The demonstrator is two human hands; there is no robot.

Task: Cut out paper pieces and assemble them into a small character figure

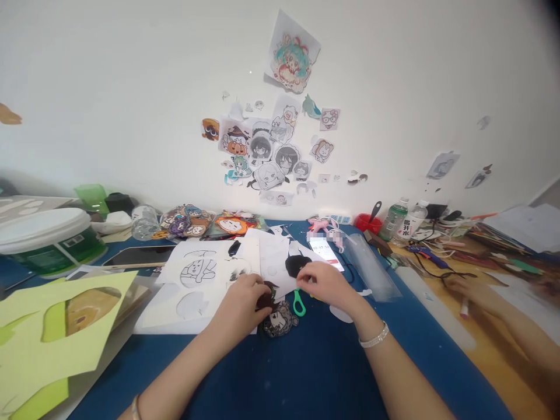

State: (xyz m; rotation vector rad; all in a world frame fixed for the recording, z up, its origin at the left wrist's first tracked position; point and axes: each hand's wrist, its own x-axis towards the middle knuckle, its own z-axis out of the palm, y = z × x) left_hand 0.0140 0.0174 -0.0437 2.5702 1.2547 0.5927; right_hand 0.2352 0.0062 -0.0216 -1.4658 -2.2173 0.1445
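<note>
My left hand (245,306) is closed around a dark brown paper piece (269,296), its fingertips curled over the edge. Just below those fingers, a paper cut-out of a cartoon character with grey curly hair (282,321) lies on the blue table. My right hand (328,281) is pinched shut beside a black paper cut-out (296,265); what sits between its fingertips, if anything, is too small to make out. Between the hands, the green handle of a pair of scissors (299,303) shows, its blades hidden.
White sheets (149,312) with drawings and cut holes lie left of my hands. A phone (326,252) and a clear plastic sheet (374,268) lie behind my right hand. Yellow card (105,344) and a white-lidded tub (52,239) are left. At right, another person's hand (472,294) is near a marker.
</note>
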